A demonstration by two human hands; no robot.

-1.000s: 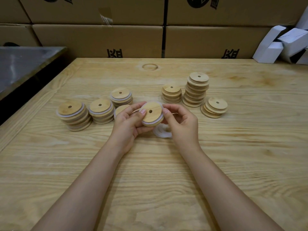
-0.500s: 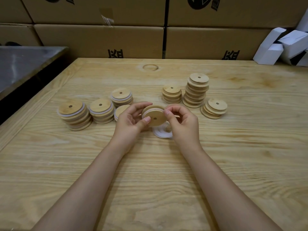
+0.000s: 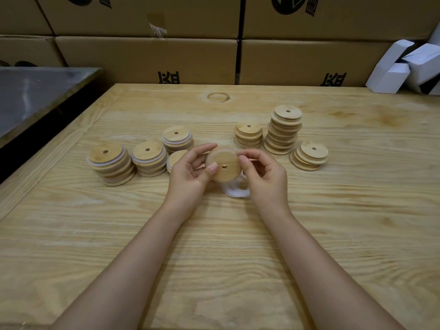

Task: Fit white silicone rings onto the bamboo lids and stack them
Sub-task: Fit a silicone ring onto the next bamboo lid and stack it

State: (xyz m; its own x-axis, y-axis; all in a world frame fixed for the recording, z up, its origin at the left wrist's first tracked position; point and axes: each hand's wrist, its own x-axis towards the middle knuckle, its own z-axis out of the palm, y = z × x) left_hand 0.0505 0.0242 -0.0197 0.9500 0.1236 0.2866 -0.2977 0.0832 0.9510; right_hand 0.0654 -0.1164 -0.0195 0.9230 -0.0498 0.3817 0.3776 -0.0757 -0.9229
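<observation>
I hold one round bamboo lid (image 3: 223, 164) with a small hole just above the table's middle. My left hand (image 3: 190, 172) grips its left edge with thumb and fingers. My right hand (image 3: 264, 177) pinches its right edge. Its flat top faces me, and no ring shows on it from here. Loose white silicone rings (image 3: 235, 190) lie on the table right under the lid. To the left stand stacks of ringed lids (image 3: 110, 163), (image 3: 149, 158), (image 3: 178, 139), plus a low one (image 3: 175, 158) behind my left hand. Plain lid stacks (image 3: 248, 134), (image 3: 284, 129), (image 3: 309, 157) stand to the right.
The wooden table (image 3: 214, 246) stretches wide in front of me. A dark metal surface (image 3: 35, 96) adjoins it at the left. Cardboard boxes (image 3: 147, 58) wall off the back. Small white boxes (image 3: 404, 67) lie at the back right.
The lid has turned over in my hands: a white ring edge showed on it before, now its flat wooden face points at me. Both hands stayed in place.
</observation>
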